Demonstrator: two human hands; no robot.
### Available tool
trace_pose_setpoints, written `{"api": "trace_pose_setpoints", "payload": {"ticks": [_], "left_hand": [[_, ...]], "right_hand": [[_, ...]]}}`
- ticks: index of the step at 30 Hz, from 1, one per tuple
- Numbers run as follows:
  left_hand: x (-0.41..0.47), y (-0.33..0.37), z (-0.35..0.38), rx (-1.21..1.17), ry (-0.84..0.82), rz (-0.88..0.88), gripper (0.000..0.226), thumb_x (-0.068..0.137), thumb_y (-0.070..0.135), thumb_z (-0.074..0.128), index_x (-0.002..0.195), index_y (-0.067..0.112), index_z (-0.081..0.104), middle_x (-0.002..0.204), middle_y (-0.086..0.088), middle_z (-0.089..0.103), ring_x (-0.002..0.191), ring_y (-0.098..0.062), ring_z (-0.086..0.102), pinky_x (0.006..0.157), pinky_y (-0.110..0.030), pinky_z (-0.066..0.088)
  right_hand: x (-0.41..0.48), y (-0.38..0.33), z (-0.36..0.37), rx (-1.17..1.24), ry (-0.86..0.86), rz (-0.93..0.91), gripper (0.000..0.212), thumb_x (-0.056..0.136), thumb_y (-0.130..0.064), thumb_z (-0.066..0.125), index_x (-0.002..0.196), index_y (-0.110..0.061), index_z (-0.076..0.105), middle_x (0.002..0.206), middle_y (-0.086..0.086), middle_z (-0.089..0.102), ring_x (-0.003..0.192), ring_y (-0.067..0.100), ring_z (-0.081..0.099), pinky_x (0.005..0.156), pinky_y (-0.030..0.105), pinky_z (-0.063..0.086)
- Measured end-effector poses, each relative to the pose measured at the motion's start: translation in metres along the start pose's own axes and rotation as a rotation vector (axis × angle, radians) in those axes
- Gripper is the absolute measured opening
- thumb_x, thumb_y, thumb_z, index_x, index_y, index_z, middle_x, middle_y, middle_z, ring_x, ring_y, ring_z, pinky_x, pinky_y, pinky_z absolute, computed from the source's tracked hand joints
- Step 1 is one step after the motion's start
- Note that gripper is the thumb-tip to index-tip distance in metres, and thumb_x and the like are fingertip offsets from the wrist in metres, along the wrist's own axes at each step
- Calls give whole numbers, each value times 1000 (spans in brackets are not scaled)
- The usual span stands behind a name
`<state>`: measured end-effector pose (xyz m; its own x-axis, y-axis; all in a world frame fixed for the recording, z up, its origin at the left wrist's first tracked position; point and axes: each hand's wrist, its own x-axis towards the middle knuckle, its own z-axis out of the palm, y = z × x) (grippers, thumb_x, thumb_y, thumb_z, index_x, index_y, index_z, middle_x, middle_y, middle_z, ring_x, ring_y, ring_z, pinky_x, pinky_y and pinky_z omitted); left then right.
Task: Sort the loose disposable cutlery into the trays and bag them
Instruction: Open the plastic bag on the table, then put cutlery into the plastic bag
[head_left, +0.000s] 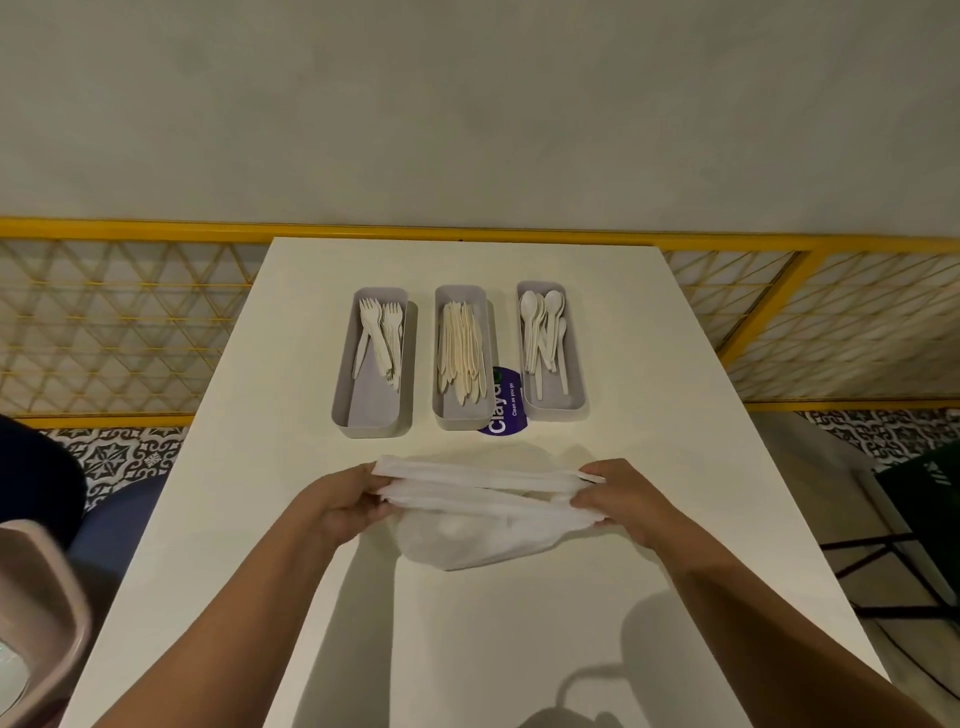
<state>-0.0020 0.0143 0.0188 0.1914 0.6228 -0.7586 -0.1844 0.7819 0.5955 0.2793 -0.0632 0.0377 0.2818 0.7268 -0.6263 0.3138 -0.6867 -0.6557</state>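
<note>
Three grey trays stand side by side on the white table (260, 519). The left tray (372, 423) holds white forks (382, 340), the middle tray (464, 418) holds knives (461, 353), and the right tray (558, 408) holds spoons (545, 332). In front of them a white plastic bag (467, 535) is held just above the table. My left hand (345, 506) grips its left handle end and my right hand (621, 501) grips its right end, stretching the top between them. No loose cutlery shows on the table.
A purple round sticker (506, 410) lies between the middle and right trays. A yellow lattice railing (130, 322) runs behind the table. A pinkish chair (36, 613) is at the lower left, and a dark chair frame (893, 561) is at the right.
</note>
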Motion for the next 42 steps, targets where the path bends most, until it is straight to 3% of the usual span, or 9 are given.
{"api": "trace_pose_setpoints", "payload": {"ticks": [4,10,14,18,21,26,34,37,42], "left_hand": [[2,3,-6,-426,-20,-94,24,93,-7,33,97,-5,56,97,-16,59,86,-26,57,50,-38,56],[-10,1,-4,-73,-137,75,35,85,-5,47,59,19,53,63,0,57,50,-13,55,43,-15,45],[-18,-4,-7,493,-190,243,49,81,-9,45,44,17,63,65,-3,59,64,-18,51,50,-18,41],[-14,-10,-1,1187,-50,363,36,84,-1,51,92,22,77,94,0,62,99,-21,57,79,-21,43],[-14,-10,7,1409,40,501,64,80,12,66,138,26,44,125,-4,54,120,-22,49,91,-21,39],[-15,-5,14,1475,-158,433,103,72,27,78,148,19,8,147,-4,32,131,-23,38,94,-25,41],[-10,3,21,1541,-102,415,107,73,20,76,149,31,1,147,-13,23,127,-31,42,95,-30,46],[-12,8,32,1569,-53,445,104,74,35,76,149,33,4,151,-13,15,129,-32,43,100,-33,41],[-17,10,22,1660,-78,350,102,74,34,76,149,28,7,143,-13,23,124,-31,46,96,-30,45]], "right_hand": [[5,0,0,368,-67,117,18,84,5,60,101,0,61,108,19,60,96,33,60,67,34,59],[14,7,2,1132,-149,329,20,94,4,36,108,4,51,112,22,55,105,38,52,72,53,54],[9,5,11,966,-178,360,28,94,-16,50,119,-3,53,102,16,65,91,32,61,47,39,57],[2,2,14,732,-114,386,24,92,-16,57,112,-3,54,92,17,64,72,32,60,34,35,51],[5,-2,15,405,-62,345,34,91,-21,59,118,-2,53,104,18,57,75,28,56,41,28,51],[-6,-18,13,36,-205,296,19,94,-29,53,95,-10,53,81,8,52,65,20,48,37,18,39],[-22,-34,37,-151,156,-784,29,82,7,57,100,-15,65,94,-12,53,83,-2,52,71,8,39],[-17,-31,58,-486,-79,-842,25,89,-8,58,111,-13,68,112,2,64,102,9,57,92,17,44],[-2,-17,49,-985,-52,-565,98,75,-45,72,149,-32,8,156,1,15,144,23,14,119,36,18]]}}
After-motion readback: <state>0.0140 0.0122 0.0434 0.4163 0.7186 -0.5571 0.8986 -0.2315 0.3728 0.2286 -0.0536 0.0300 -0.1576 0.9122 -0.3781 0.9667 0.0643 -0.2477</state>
